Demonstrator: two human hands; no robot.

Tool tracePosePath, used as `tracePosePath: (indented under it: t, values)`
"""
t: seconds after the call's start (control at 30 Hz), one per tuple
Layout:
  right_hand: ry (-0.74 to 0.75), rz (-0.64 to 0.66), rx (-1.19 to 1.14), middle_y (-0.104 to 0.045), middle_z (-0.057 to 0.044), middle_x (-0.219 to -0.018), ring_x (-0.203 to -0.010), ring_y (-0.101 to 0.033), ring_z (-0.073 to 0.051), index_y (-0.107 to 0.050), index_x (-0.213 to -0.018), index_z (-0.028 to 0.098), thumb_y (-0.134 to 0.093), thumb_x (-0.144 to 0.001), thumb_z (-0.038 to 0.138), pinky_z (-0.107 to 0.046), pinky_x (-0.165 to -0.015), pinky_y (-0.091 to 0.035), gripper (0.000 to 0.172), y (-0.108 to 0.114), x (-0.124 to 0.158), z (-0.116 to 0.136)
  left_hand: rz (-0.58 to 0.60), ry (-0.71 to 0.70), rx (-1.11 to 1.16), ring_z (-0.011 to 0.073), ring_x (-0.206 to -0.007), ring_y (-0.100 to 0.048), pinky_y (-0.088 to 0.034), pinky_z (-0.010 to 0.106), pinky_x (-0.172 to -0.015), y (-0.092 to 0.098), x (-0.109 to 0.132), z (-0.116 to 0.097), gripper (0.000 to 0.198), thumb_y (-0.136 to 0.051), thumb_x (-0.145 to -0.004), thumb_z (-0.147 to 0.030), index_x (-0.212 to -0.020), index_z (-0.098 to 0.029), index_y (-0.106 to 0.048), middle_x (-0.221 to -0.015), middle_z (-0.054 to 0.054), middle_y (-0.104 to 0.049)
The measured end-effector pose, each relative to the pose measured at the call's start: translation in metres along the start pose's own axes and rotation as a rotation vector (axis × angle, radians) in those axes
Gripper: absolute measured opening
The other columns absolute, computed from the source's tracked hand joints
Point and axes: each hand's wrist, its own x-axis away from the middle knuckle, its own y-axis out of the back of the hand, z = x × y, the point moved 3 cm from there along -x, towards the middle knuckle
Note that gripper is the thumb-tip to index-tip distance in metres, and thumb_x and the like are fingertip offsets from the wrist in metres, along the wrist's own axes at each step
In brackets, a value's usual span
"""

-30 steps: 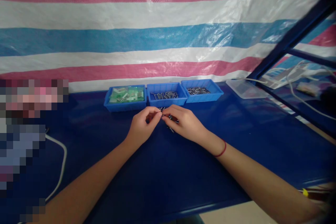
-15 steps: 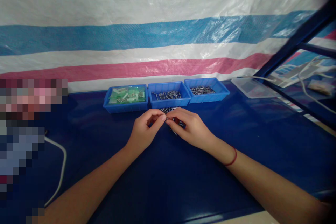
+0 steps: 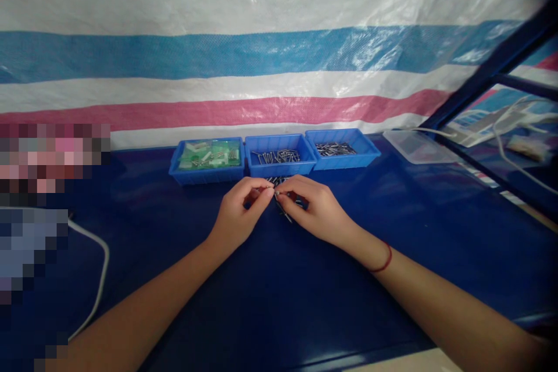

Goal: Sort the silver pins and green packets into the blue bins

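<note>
My left hand (image 3: 239, 212) and my right hand (image 3: 311, 206) meet fingertip to fingertip over the blue table (image 3: 279, 290), just in front of the middle blue tray (image 3: 279, 156). Both pinch a small metal pin-like part (image 3: 281, 206) between thumb and fingers; the piece is too small to name surely. A small heap of the same loose metal pins (image 3: 279, 181) lies on the table under and behind my fingers. The middle tray holds several long metal pins. A red string circles my right wrist.
A left blue tray (image 3: 207, 158) holds green and white small parts; a right blue tray (image 3: 342, 149) holds short dark metal pieces. A clear plastic lid (image 3: 416, 146) lies at the right. A white cable (image 3: 98, 267) curves at the left. A striped tarpaulin hangs behind.
My hands stay together at the same spot, fingers shifting slightly on the small part. The view has drifted a little; nothing was picked up or put down.
</note>
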Motion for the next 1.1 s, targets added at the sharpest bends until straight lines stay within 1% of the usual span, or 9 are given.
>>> tracePosePath:
  t: [0.2,0.4,0.63,0.73,0.87,1.0,1.1]
  values:
    - [-0.034,-0.043,-0.003,-0.067,-0.004,-0.086,-0.074,-0.060,-0.014,-0.065,-0.089,0.020,-0.055,-0.086,0.015,-0.025,-0.067,-0.047,0.012,0.002,0.000,-0.002,0.017,-0.030,-0.013,0.0138,-0.076,-0.061,-0.049,0.024,-0.065,0.000,0.001,-0.001,0.015,-0.057,-0.089,-0.030,-0.097,-0.021,-0.065,-0.091,0.003,-0.065]
    - [-0.047,-0.075,-0.005,-0.066,-0.003,-0.083,-0.074,-0.060,-0.014,-0.065,-0.086,0.020,-0.057,-0.084,0.015,-0.026,-0.067,-0.047,0.009,0.004,0.000,-0.003,0.026,-0.042,-0.028,0.0134,-0.076,-0.060,-0.049,0.024,-0.064,0.001,0.000,-0.002,0.015,-0.056,-0.089,-0.030,-0.099,-0.022,-0.065,-0.092,0.004,-0.064]
    - [-0.092,-0.134,-0.017,-0.067,-0.002,-0.080,-0.069,-0.058,-0.013,-0.065,-0.080,0.020,-0.060,-0.081,0.016,-0.025,-0.063,-0.046,0.007,0.007,0.000,-0.005,0.010,-0.017,-0.039,0.0133,-0.073,-0.060,-0.048,0.024,-0.062,0.001,-0.002,-0.001,0.017,-0.055,-0.090,-0.032,-0.100,-0.021,-0.064,-0.091,0.004,-0.063]
    - [-0.118,-0.170,-0.040,-0.067,-0.001,-0.080,-0.068,-0.058,-0.012,-0.064,-0.079,0.020,-0.061,-0.080,0.016,-0.025,-0.062,-0.045,0.005,0.009,0.001,-0.004,0.013,0.002,-0.051,0.0130,-0.072,-0.059,-0.047,0.024,-0.062,0.001,-0.002,0.000,0.017,-0.054,-0.090,-0.033,-0.100,-0.021,-0.063,-0.089,0.003,-0.064]
    - [-0.141,-0.186,-0.069,-0.067,-0.002,-0.079,-0.065,-0.057,-0.012,-0.065,-0.080,0.020,-0.062,-0.080,0.020,-0.025,-0.058,-0.044,0.003,0.011,0.001,-0.003,0.027,0.023,-0.056,0.0131,-0.069,-0.058,-0.046,0.024,-0.061,0.000,-0.002,0.002,0.019,-0.053,-0.090,-0.033,-0.101,-0.021,-0.062,-0.084,0.002,-0.063]
    - [-0.124,-0.200,-0.078,-0.067,-0.002,-0.079,-0.066,-0.057,-0.012,-0.065,-0.083,0.020,-0.062,-0.081,0.021,-0.025,-0.058,-0.044,0.004,0.013,0.001,0.001,0.057,0.049,-0.054,0.0126,-0.064,-0.056,-0.045,0.024,-0.059,-0.001,-0.003,0.000,0.019,-0.052,-0.090,-0.034,-0.101,-0.021,-0.061,-0.075,0.000,-0.061]
    - [-0.105,-0.202,-0.065,-0.066,-0.002,-0.077,-0.064,-0.056,-0.012,-0.065,-0.081,0.020,-0.061,-0.082,0.024,-0.025,-0.058,-0.043,0.005,0.014,0.000,0.006,0.088,0.056,-0.068,0.0124,-0.063,-0.056,-0.044,0.024,-0.059,-0.001,-0.004,-0.004,0.019,-0.050,-0.091,-0.033,-0.098,-0.020,-0.061,-0.074,0.000,-0.060]
